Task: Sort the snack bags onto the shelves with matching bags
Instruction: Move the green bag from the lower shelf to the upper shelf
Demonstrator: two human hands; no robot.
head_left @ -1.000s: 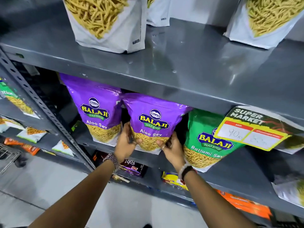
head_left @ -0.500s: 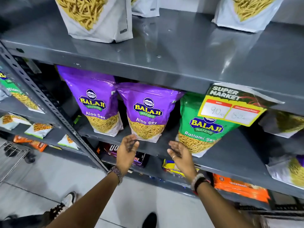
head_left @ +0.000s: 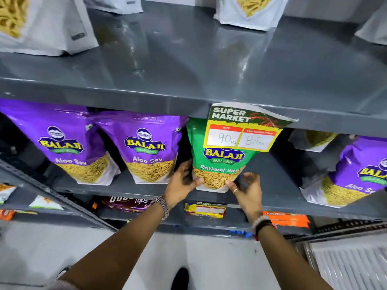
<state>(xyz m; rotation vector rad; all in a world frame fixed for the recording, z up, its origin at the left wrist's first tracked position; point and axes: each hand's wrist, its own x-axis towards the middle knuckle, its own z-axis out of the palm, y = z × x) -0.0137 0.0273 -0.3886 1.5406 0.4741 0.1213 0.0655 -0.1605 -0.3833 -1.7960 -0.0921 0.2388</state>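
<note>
A green Ratlami Sev bag [head_left: 219, 162] stands upright on the middle shelf [head_left: 278, 185], between purple bags. My left hand [head_left: 181, 184] presses its lower left side, thumb across the front. At the lower right corner my right hand [head_left: 247, 190] touches it with curled fingers. Two purple Aloo Sev bags [head_left: 146, 149] [head_left: 62, 143] stand to the left, and a third purple bag [head_left: 360, 174] stands at the far right. The green bag's top is hidden behind a price sign.
A yellow and green price sign [head_left: 243, 128] hangs from the upper shelf edge [head_left: 125, 95]. White bags [head_left: 48, 28] stand on the upper shelf. Flat snack packs [head_left: 206, 210] lie on the shelf below. A grey slotted upright [head_left: 52, 193] runs at the left.
Both hands let go of the middle purple Aloo Sev bag, drew back, then moved right onto the green Ratlami Sev bag. The view shifted right and closer.
</note>
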